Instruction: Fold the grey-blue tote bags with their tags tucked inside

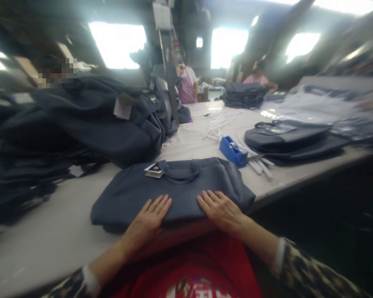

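A folded navy fabric tote bag (174, 194) lies flat on the white work table (40, 244), its short handles folded on top. A small hang tag (153, 169) rests at the bag's far edge near the handles. My left hand (147, 223) presses palm down on the near part of the bag, fingers spread. My right hand (219, 211) lies the same way a little to the right, also on the fabric. Neither hand grips anything.
A large heap of navy bags (90, 124) rises on the left. A blue tape dispenser (233, 151) and white plastic strips (220, 126) lie beyond the bag, with stacked bags (292, 138) to the right. Co-workers (186, 80) stand at the far end.
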The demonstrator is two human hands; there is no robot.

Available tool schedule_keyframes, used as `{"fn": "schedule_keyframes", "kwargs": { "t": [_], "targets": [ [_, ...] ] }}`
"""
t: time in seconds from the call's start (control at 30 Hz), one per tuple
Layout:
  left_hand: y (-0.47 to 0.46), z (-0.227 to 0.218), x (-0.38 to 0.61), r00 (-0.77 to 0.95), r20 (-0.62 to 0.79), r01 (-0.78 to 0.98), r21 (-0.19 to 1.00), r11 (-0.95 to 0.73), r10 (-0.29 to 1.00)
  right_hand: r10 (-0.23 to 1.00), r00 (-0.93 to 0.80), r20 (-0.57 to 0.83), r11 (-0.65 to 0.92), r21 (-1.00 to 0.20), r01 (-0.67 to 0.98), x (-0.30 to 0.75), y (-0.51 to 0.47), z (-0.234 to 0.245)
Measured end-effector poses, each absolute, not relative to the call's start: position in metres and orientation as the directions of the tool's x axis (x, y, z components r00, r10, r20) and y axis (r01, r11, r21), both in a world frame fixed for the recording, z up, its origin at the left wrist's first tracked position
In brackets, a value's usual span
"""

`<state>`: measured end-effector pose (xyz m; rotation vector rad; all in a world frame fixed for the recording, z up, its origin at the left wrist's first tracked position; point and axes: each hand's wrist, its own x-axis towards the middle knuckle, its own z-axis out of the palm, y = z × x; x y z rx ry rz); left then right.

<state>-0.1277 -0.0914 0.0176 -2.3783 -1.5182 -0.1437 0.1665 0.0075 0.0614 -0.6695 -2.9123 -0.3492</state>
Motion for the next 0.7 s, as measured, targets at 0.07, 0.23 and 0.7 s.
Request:
{"fn": "schedule_keyframes", "kwargs": {
  "t": [0.07,0.23,0.7],
  "targets": [
    [-0.089,0.017,-0.123,0.4,0.307,0.911,-0.237,-0.338,0.863,0.412,-0.895,0.173,0.881,0.177,0.44,0.141,0.006,0.061],
    [-0.066,0.014,-0.073,0.443,0.361,0.895,-0.224,-0.385,0.82,0.447,-0.873,0.194,0.877,0.096,0.47,0.114,-0.004,0.055],
    [-0.07,0.034,-0.082,0.528,0.411,0.846,-0.185,-0.5,0.743,0.918,-0.341,0.204,0.329,-0.871,0.366,0.281,0.019,0.029]
  ]
}}
